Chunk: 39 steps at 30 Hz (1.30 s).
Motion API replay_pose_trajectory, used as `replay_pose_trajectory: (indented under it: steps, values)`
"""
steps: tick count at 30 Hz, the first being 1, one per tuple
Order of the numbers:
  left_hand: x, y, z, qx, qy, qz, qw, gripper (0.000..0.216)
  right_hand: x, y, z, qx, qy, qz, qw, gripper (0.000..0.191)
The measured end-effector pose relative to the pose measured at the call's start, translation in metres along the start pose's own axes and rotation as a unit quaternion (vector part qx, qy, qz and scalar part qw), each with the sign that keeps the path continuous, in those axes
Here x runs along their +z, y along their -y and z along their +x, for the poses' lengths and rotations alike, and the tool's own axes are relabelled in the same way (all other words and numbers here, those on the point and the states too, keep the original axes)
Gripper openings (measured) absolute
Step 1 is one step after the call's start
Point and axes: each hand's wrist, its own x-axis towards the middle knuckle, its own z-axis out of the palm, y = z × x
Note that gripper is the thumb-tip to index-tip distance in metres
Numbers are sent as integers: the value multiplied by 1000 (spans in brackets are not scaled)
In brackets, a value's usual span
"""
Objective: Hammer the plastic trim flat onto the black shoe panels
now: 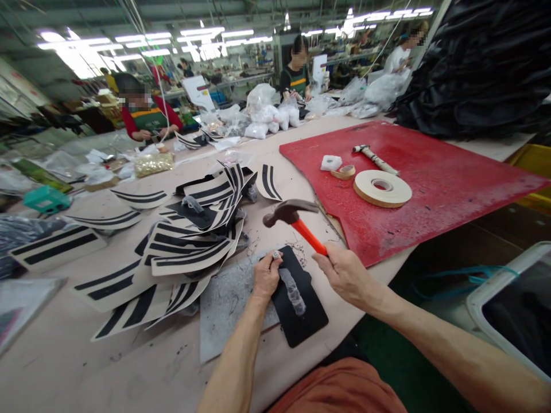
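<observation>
My right hand [344, 272] grips a claw hammer [307, 229] by its orange handle, the metal head raised above the table. Between the fingers of my left hand [266, 275] is a small metal punch [276, 254], its round top showing and its lower end hidden. Beneath that hand lies a black panel [297, 321] with rounded corners, partly over a grey metal plate [219, 321]. A handle wrapped in clear plastic [293, 292] sits along the panel's middle. Left of my hands is a pile of pale pieces with black stripes [189, 252].
A red sheet [456, 189] on the right bears a tape roll [383, 188], a wrapped hammer-like tool [376, 159] and a white block [331, 163]. A white-rimmed bin [477, 310] stands at lower right. Co-workers [148, 115] sit across the table near plastic bags [269, 117].
</observation>
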Motion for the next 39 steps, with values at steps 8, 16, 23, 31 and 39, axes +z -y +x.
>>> replay_pose_trajectory:
  steps: [8,16,23,31,39]
  values:
    - [-1,1,1,11,6,-12,1000,16,-39,19,13,-102,-66,-156,980,30]
    - [-1,2,3,-8,17,7,1000,16,-5,3,-4,-91,35,-169,981,24]
    - [-2,-1,3,-12,23,-7,1000,17,-21,-6,11,49,73,-112,990,25]
    - [-1,-1,3,-13,23,11,1000,16,-12,0,10,-29,127,-181,975,27]
    - [-1,-1,2,-12,25,-7,1000,18,18,-47,11,100,118,-65,986,34]
